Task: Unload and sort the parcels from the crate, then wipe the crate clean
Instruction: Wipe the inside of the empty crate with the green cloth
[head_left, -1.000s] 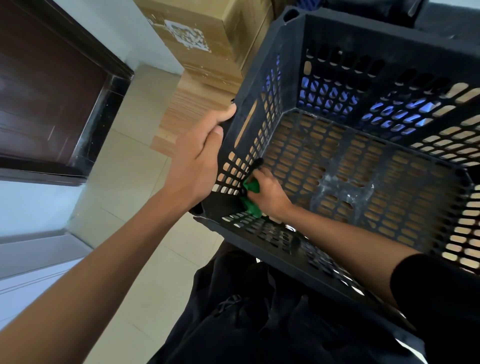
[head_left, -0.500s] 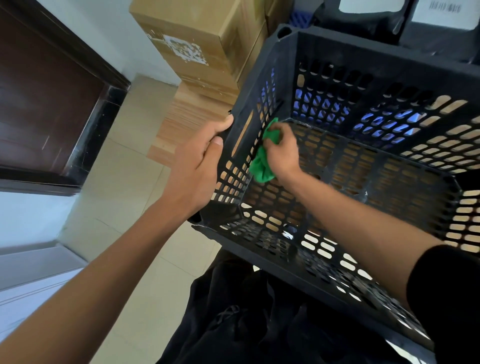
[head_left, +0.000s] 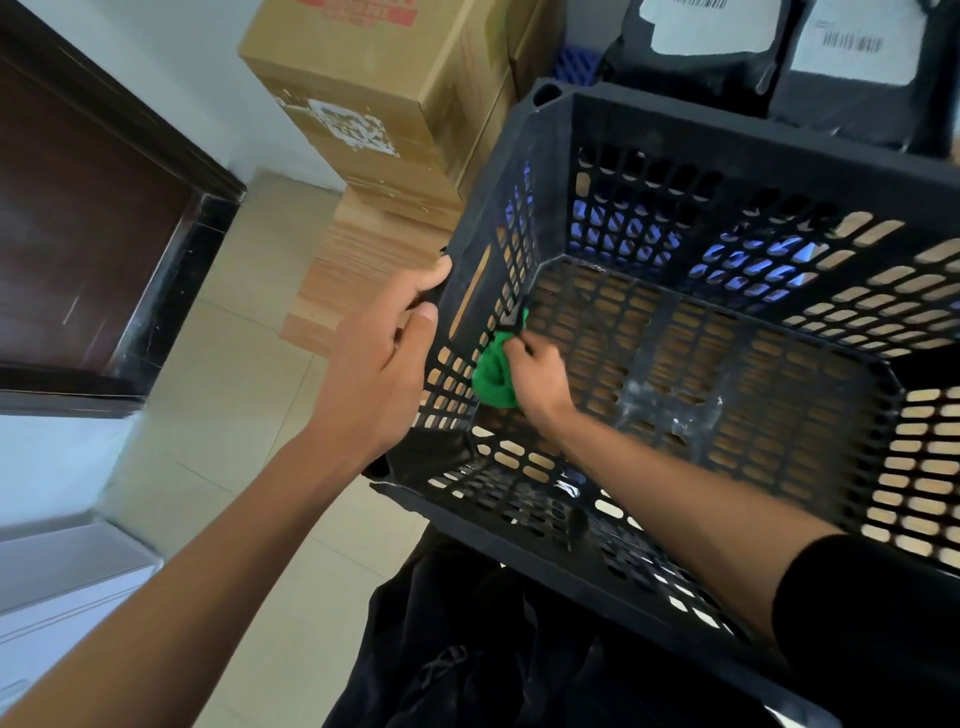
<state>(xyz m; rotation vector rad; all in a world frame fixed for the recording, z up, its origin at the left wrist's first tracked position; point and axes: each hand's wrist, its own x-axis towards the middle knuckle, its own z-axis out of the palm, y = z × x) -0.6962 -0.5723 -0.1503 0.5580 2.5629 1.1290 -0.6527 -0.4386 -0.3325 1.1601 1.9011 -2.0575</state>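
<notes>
Pale floor tiles (head_left: 228, 374) run past a dark wooden door (head_left: 88, 228) on my left, a cardboard box (head_left: 374, 98) stands on stacked wood ahead, and black parcels (head_left: 696, 57) with white labels lie beyond the crate's far rim. The black slotted crate (head_left: 727, 140) sits tilted toward me against my dark clothing, empty of parcels, with pale smears on its floor. My left hand (head_left: 384, 364) has its grip wrapped over the crate's left rim, thumb inside, while my right hand (head_left: 535, 374) grips a bunched green cloth (head_left: 493, 374) pressed against the inner left wall near the bottom corner.
</notes>
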